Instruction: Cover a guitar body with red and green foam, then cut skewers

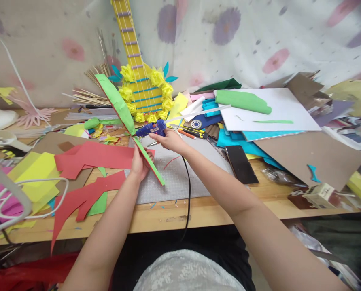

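My left hand (139,163) grips a long craft piece (119,106), faced with green paper and red along its edge, and holds it up at a slant. In my right hand (171,141) is a blue hot glue gun (151,128), a white glue stick (198,114) jutting from its back. The gun's nozzle is at the green strip, near its middle; whether it touches I cannot tell. A black cord (189,194) hangs from the gun over the table edge. Beneath my hands lies a grey cutting mat (180,184).
A yellow paper guitar (144,89) with yellow flowers stands at the back. Red paper pieces (98,155) and yellow sheets (35,173) lie left. A black phone (241,163), a white board (265,117) with green paper and brown cardboard (314,155) lie right.
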The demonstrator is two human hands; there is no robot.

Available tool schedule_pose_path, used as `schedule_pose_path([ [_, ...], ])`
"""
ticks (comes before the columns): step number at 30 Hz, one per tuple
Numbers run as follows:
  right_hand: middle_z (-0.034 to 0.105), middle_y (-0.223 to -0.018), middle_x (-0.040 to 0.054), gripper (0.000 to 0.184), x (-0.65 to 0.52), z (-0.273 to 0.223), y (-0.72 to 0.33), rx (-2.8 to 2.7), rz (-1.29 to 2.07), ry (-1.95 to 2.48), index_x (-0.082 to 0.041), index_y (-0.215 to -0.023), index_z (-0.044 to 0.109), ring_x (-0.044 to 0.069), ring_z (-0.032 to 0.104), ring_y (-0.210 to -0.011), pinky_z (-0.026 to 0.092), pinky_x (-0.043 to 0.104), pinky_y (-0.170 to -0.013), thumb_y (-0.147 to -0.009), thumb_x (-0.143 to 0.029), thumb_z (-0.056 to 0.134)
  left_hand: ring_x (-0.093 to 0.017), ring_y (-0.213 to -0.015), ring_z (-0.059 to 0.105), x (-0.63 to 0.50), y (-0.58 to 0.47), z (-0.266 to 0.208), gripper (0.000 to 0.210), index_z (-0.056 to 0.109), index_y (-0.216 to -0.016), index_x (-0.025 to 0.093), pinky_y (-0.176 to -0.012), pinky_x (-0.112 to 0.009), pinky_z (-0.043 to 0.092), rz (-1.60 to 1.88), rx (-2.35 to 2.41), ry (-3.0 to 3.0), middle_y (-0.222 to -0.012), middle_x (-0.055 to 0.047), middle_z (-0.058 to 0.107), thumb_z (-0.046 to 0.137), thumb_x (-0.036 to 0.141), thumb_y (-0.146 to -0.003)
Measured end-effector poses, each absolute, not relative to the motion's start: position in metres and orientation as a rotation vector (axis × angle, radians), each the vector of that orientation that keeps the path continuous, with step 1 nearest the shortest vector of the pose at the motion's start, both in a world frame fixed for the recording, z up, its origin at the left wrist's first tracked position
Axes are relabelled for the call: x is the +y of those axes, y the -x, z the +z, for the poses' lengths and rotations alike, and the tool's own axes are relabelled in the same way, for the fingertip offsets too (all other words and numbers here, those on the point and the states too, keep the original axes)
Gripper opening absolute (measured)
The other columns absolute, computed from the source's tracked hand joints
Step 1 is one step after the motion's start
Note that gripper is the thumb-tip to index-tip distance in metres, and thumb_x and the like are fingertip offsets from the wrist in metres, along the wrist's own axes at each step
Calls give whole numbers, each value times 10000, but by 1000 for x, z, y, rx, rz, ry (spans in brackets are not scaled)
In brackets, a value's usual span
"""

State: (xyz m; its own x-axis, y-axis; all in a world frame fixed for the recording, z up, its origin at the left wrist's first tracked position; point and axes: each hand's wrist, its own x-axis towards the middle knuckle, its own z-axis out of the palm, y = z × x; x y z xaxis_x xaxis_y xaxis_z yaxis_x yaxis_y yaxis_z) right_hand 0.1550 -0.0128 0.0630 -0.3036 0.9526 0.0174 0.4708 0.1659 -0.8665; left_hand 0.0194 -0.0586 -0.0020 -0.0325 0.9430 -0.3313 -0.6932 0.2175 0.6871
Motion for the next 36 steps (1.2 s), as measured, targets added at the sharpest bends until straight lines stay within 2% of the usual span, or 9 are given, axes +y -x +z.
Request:
schedule_pose_path([
  [11, 435, -451, -57, 396, -15, 61, -158, -1858, 1137, 1319, -196, -698, 489, 74, 392, -386, 294, 214, -366, -771, -570, 596, -83, -403, 422, -59, -19, -2, 465, 461, -691, 193, -414, -193, 362, 1363, 905, -388, -473, 49, 399, 433, 639, -817],
  [19, 455, -482, -51, 381, -22, 61, -168, -1886, 1155, 1343, -193, -695, 496, 68, 393, -406, 286, 208, -383, -774, -549, 608, -84, -410, 430, -59, -20, 1, 487, 461, -686, 192, -422, -198, 369, 1349, 942, -385, -490, 43, 424, 425, 663, -805],
  [28, 419, -447, -64, 379, -26, 57, -178, -1898, 1233, 1321, -203, -641, 475, 71, 371, -400, 288, 216, -402, -772, -533, 608, -90, -399, 397, -59, -22, 3, 489, 415, -645, 195, -405, -192, 334, 1325, 946, -375, -456, 31, 407, 295, 607, -882],
  [36, 451, -463, -53, 398, -31, 57, -188, -1962, 1221, 1322, -191, -634, 503, 81, 412, -426, 318, 224, -444, -742, -551, 634, -101, -411, 440, -59, -22, 2, 512, 490, -678, 192, -425, -216, 382, 1308, 974, -349, -471, 20, 431, 267, 601, -890],
])
